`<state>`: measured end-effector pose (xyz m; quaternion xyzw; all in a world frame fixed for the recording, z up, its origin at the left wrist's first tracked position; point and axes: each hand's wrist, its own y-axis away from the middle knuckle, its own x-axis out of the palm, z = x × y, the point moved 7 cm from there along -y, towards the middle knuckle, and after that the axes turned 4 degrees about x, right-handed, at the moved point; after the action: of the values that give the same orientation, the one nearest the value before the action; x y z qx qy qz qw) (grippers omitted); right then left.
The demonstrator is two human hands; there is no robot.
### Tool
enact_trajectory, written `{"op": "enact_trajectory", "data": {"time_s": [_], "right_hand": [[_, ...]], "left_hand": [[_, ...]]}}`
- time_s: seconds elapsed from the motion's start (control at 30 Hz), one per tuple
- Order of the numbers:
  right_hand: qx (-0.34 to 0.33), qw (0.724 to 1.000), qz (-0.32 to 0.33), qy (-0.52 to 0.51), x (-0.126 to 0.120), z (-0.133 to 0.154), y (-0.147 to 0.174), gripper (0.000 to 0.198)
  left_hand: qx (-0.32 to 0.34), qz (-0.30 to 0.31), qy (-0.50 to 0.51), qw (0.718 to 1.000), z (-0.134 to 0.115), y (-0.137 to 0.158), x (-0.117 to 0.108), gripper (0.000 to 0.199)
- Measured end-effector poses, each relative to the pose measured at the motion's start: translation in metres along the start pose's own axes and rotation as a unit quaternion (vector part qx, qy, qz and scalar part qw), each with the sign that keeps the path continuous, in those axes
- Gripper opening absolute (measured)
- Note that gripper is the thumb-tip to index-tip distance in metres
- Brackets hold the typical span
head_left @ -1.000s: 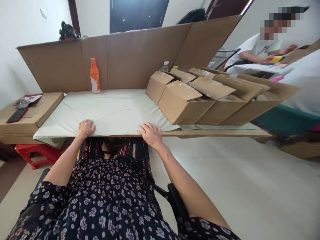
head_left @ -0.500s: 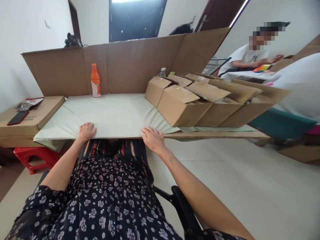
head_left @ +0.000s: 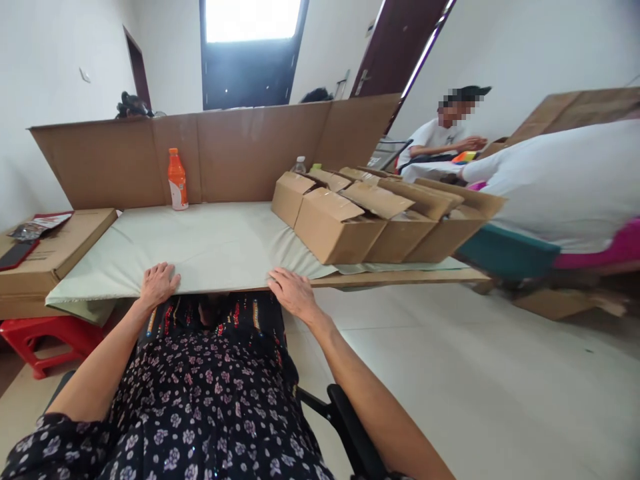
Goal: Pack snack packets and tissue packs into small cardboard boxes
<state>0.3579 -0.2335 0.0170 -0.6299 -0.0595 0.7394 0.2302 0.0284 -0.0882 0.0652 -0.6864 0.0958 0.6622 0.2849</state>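
My left hand (head_left: pixel 159 283) rests palm down on the near edge of the table, fingers stretched over the pale green cloth (head_left: pixel 210 243). Farther right along the same edge, my right hand (head_left: pixel 291 291) lies flat too, its fingertips on the cloth. Both hands are open and hold nothing. To the right of my right hand stands a group of several open-topped cardboard boxes (head_left: pixel 345 237), pushed together; their contents are mostly hidden under the flaps. An orange bottle (head_left: pixel 177 180) stands upright at the back of the table.
A cardboard panel (head_left: pixel 240 157) walls off the table's far side. At left, a carton (head_left: pixel 85 240) bears a dark red-edged phone (head_left: pixel 19 254) and a packet. A red stool (head_left: pixel 55 343) is below it. Two people in white tops (head_left: pixel 565 187) sit at right.
The camera view has turned slightly right and tilted up, shifting the scene left and down. Both hands keep their places on the table edge. The seated person's hands at the back have moved closer together.
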Motion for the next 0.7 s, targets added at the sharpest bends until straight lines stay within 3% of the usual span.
{"op": "enact_trajectory", "data": {"time_s": [0.17,0.3,0.47,0.7], "right_hand": [[-0.009,1.000,-0.003,-0.006,-0.002,-0.001,-0.001,0.036],[-0.005,1.000,0.001,-0.011,-0.002,-0.002,-0.002,0.037],[0.000,1.000,0.005,-0.013,-0.004,-0.002,-0.003,0.037],[-0.009,1.000,0.014,-0.016,-0.005,-0.005,-0.005,0.037]], "left_hand": [[0.026,0.067,0.006,0.997,0.027,-0.030,-0.010,0.035],[-0.016,0.053,-0.018,0.998,0.064,-0.046,-0.029,0.036],[-0.084,0.034,-0.051,0.995,0.091,-0.028,-0.026,0.038],[-0.090,0.044,-0.049,0.994,0.090,-0.012,-0.014,0.040]]}}
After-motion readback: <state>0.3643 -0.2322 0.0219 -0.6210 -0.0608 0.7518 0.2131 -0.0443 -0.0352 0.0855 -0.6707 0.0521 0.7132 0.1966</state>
